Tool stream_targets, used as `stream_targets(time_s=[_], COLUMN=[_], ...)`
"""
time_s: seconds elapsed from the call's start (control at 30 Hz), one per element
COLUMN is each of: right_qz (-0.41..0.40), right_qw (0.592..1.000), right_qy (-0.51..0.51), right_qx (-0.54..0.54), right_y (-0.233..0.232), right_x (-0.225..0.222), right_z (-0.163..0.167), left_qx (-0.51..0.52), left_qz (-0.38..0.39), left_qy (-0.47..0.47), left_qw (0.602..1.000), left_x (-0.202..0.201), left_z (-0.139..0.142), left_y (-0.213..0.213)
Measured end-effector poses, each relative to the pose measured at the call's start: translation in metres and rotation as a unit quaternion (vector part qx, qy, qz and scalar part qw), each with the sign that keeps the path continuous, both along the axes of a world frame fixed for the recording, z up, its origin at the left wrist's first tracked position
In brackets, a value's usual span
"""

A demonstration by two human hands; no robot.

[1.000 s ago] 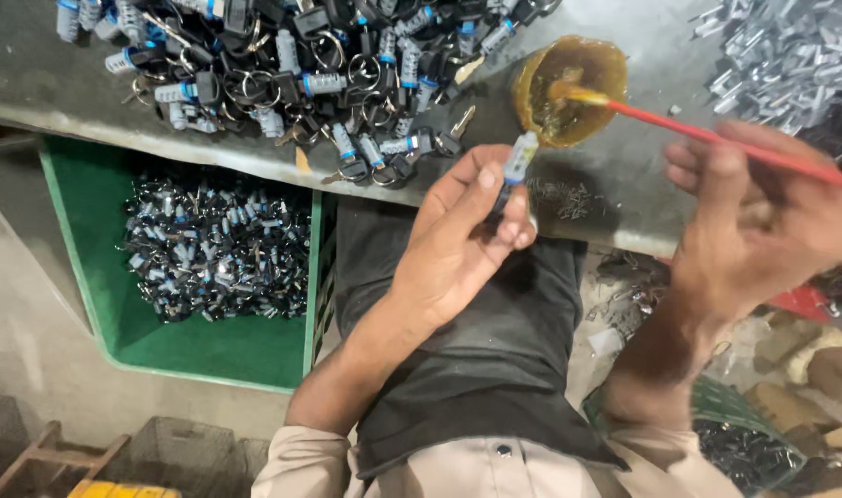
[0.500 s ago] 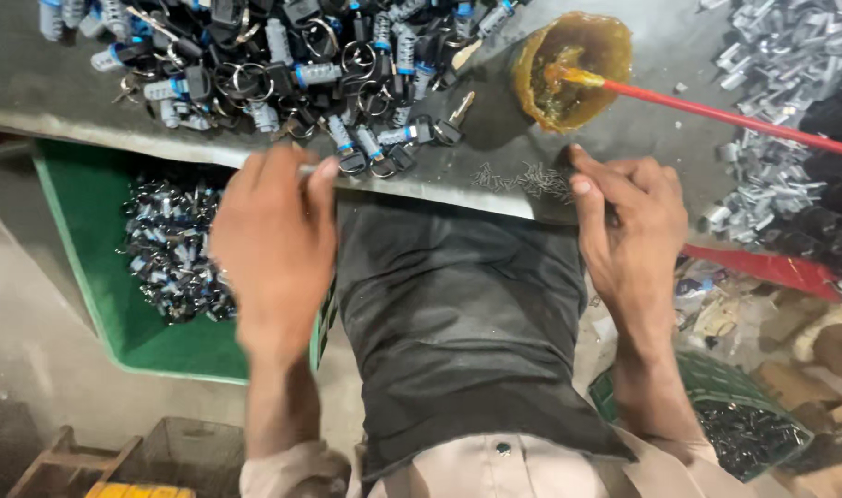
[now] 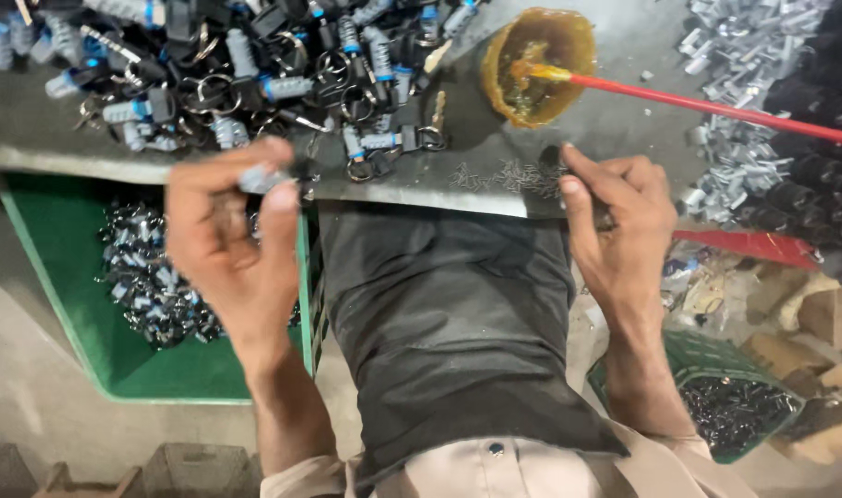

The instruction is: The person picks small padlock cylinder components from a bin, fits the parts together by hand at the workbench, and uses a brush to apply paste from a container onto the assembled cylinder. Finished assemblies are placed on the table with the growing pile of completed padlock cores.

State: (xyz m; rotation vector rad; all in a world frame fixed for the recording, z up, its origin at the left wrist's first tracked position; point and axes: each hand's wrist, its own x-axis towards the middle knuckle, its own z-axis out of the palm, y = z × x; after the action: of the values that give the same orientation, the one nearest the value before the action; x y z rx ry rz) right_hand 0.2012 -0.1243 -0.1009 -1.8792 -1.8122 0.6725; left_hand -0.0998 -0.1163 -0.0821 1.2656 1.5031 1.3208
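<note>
Left hand (image 3: 232, 249) now swung out to nine o'clock over the green bin (image 3: 61, 350) of finished keyrings, fingers pinching a small blue-grey keyring piece (image 3: 260, 177), where a second ago held up by the glue bowl (image 3: 536, 65) at one o'clock. Right hand (image 3: 619, 231) off the red brush (image 3: 716, 106), down at the table (image 3: 495, 184) edge, fingers pressed on tiny metal pins (image 3: 509, 175). Glued piece seemingly done, next part being picked.

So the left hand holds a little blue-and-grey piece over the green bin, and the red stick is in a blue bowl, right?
Not quite. The bowl is amber-yellow, not blue, as the head view shows. The rest holds: the left hand pinches a small blue-and-grey piece above the green bin, and the red stick rests in the bowl.
</note>
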Motion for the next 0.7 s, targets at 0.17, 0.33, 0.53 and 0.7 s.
stream_targets(time_s=[0.17,0.33,0.53,0.7], right_qz=[0.03,0.078,0.178,0.277], right_qw=[0.999,0.996,0.981,0.956], right_qy=[-0.024,-0.052,-0.073,-0.078], right_qx=[-0.007,0.01,0.038,0.054], right_y=[0.005,0.021,0.025,0.03], right_x=[-0.007,-0.027,-0.053,-0.075], right_z=[-0.006,-0.003,0.001,-0.001], left_qx=[-0.136,-0.156,-0.07,-0.204], left_qz=[-0.073,-0.188,-0.127,-0.08], left_qy=[-0.151,0.103,0.148,0.043], left_qw=[0.976,0.964,0.978,0.975], left_x=[0.006,0.043,0.044,0.022], left_z=[0.012,-0.002,0.007,0.031], left_y=[-0.014,0.009,0.009,-0.017])
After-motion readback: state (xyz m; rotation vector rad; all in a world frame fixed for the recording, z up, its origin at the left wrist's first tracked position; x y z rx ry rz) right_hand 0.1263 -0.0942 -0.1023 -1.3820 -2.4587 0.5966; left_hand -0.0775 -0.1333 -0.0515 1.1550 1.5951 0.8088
